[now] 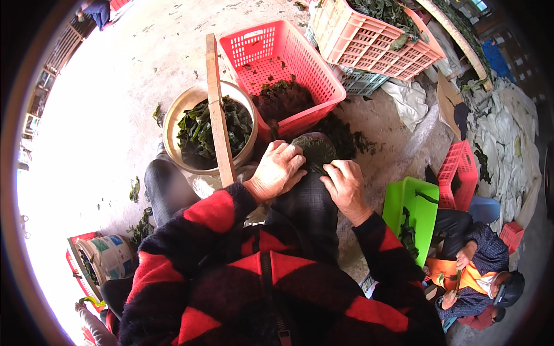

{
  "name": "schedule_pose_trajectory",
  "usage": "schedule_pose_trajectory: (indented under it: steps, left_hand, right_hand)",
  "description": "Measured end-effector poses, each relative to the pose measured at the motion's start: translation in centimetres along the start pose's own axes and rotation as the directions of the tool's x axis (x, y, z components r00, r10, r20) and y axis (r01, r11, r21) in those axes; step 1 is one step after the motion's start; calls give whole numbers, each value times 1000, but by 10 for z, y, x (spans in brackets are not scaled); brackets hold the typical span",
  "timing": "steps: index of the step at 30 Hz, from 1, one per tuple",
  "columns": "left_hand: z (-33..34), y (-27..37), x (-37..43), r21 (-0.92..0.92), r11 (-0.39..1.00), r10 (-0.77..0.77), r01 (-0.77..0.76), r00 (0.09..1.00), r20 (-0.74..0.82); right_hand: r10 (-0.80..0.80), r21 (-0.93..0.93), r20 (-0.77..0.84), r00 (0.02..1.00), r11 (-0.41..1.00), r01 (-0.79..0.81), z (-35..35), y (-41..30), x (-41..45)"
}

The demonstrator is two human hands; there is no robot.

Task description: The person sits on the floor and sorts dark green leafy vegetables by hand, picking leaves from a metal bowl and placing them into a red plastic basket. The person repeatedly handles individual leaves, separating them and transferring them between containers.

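Note:
A dark green piece of seaweed (pixel 315 152) is draped over my right knee. My left hand (pixel 279 169) grips its left side with curled fingers. Thumb and forefinger of my right hand (pixel 346 187) pinch its lower right edge. Just left of my hands stands a round pale bucket (pixel 172 129) holding dark seaweed strips (pixel 194 132). A wooden slat (pixel 215 97) crosses above the bucket. Behind it, a red perforated plastic crate (pixel 303 56) contains a dark heap of seaweed (pixel 285 99).
A pink crate (pixel 372 41) of seaweed rests on a grey-blue crate (pixel 361 82). To the right are a green plastic basket (pixel 422 203), a seated person (pixel 471 268) and white sheeting (pixel 502 138). Another bucket (pixel 110 257) lies at lower left. Seaweed scraps litter the concrete floor (pixel 143 56).

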State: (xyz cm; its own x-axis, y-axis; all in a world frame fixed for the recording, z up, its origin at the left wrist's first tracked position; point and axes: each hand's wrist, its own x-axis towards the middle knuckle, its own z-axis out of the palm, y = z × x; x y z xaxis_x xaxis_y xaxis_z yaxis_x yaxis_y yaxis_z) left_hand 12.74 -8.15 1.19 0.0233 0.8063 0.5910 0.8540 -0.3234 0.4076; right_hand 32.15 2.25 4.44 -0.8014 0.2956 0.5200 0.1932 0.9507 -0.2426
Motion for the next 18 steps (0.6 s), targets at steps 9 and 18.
schedule_pose_trajectory:
  steps: [9, 18]
  left_hand:
    - [-5, -26, 24, -299, 716, -524, 631, 769, 366]
    - [-2, -3, 7, -70, 995, -72, 73, 997, 28]
  right_hand:
    - [283, 253, 87, 955, 921, -296, 8, 20, 20]
    - [90, 105, -7, 996, 990, -89, 8, 14, 8]
